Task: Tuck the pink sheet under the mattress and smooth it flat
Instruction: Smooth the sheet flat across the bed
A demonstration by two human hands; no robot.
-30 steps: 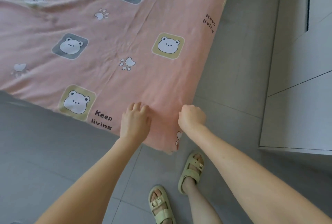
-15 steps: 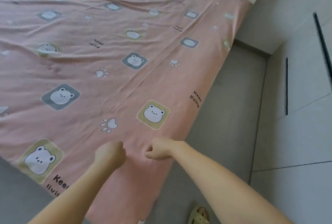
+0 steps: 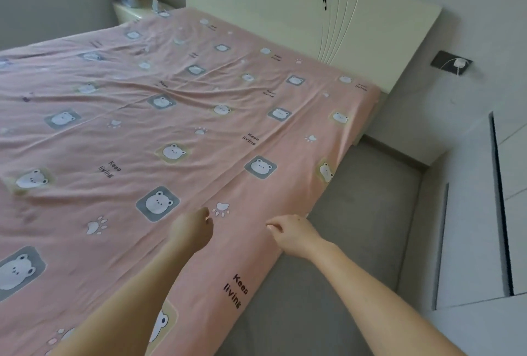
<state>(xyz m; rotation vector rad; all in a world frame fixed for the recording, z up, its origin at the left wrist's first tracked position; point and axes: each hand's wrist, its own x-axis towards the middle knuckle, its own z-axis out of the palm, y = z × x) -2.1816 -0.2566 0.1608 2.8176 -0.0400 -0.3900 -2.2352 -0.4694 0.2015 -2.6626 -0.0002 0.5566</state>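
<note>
The pink sheet, printed with bears, paws and "Keep living", covers the whole bed and hangs over the right side; the mattress is hidden under it. Long creases run across it toward the headboard. My left hand is curled on the sheet beside a paw print, thumb and fingers pinched on the fabric. Near the bed's right edge, my right hand is also curled, its fingertips pinching the sheet. The two hands sit about a hand's width apart.
A cream headboard stands at the far end. Grey floor runs along the bed's right side, bounded by white cabinets. A wall socket with a charger is at the right. A nightstand sits at the far left.
My view has lifted from the bed's foot corner to the whole bed and headboard. Both hands have moved up from the hanging corner onto the top of the sheet and stay closed.
</note>
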